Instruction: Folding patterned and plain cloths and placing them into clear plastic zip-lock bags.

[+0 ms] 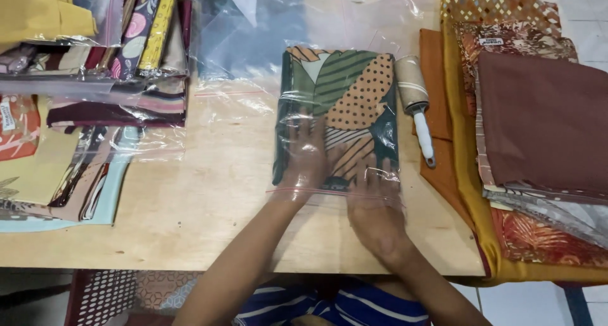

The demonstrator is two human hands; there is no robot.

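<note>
A folded patterned cloth (345,95) in green, orange and cream lies inside a clear zip bag (335,193) on the wooden table (209,205). My left hand (305,158) reaches into the bag's open mouth and lies flat on the cloth, fingers spread. My right hand (373,212) rests palm down at the bag's zip edge, pressing the plastic, its fingertips on the cloth's near end.
A lint roller (417,104) lies right of the bag. Stacked folded fabrics (538,123) in brown and orange fill the right side. Bagged cloths (82,110) pile up at the left. Empty clear bags (253,41) lie at the back.
</note>
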